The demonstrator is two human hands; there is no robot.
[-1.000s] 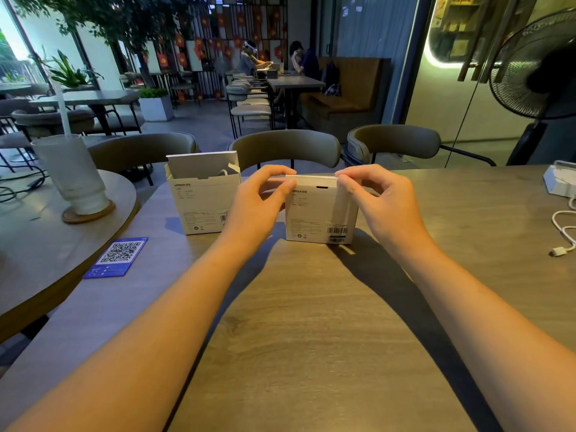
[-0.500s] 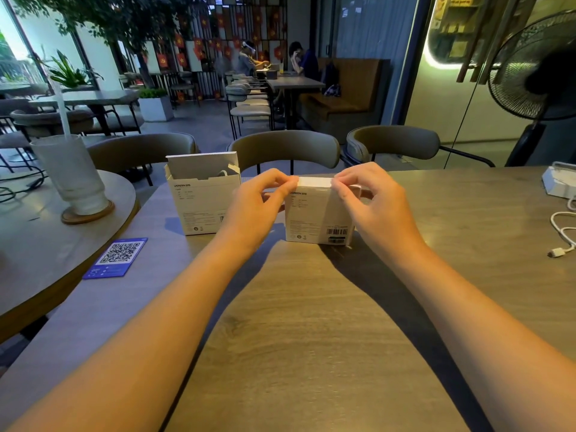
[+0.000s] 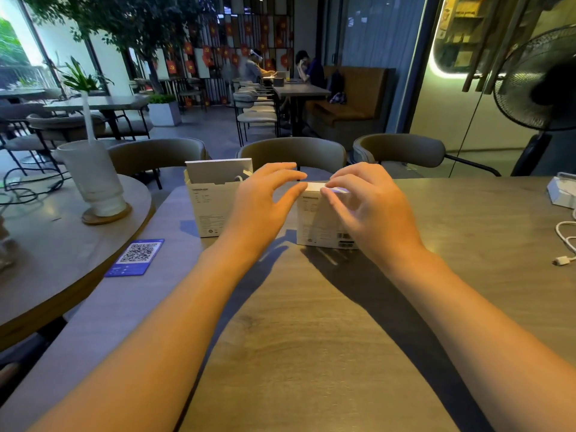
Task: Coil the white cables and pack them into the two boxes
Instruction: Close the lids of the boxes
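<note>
Two white boxes stand on the wooden table point(image 3: 311, 338). The left box point(image 3: 212, 207) is open, its flap up, and a bit of white cable point(image 3: 238, 178) shows inside. The right box point(image 3: 314, 226) has its lid folded down. My left hand point(image 3: 265, 201) hovers at that box's top left corner, fingers spread, the thumb tip near the lid's edge. My right hand point(image 3: 371, 204) is blurred; its fingertips touch the lid from above. A loose white cable point(image 3: 564, 236) lies at the table's right edge.
A white charger-like item point(image 3: 561, 194) sits at the far right. A blue QR card point(image 3: 135, 257) lies to the left. A white cup with a straw point(image 3: 93, 179) stands on the neighbouring round table. Chairs line the far edge; a fan point(image 3: 536, 85) stands to the right.
The right box's lid went from being pinched by both hands to lying folded down. My left hand has let go and spread its fingers; my right hand's fingers have loosened on the lid.
</note>
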